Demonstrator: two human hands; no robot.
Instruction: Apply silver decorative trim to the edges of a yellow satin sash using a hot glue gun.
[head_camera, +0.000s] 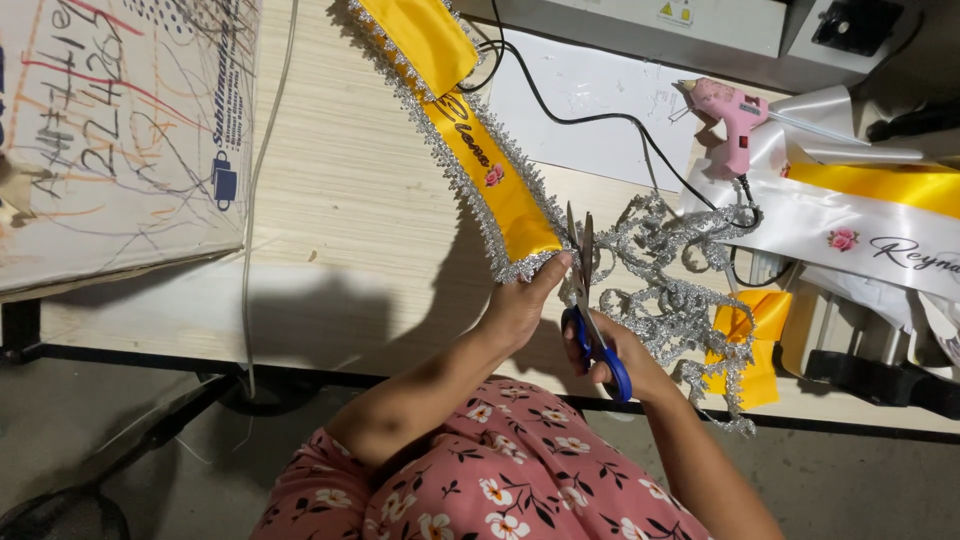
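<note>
A yellow satin sash (490, 165) edged with silver sequin trim lies diagonally across the wooden table (350, 200). My left hand (520, 305) pinches its lower end, thumb on the silver edge. In my right hand (620, 355) are blue-handled scissors (585, 300), blades pointing up and slightly parted right beside the sash's end. A tangle of loose silver trim (670, 280) runs off from there to the right.
A pink glue gun (735, 120) with a black cord rests at the back right on white paper. White and yellow sashes (870, 225) are piled at the right. A scribbled cardboard sheet (110, 130) lies at the left. A grey machine (640, 25) stands at the back.
</note>
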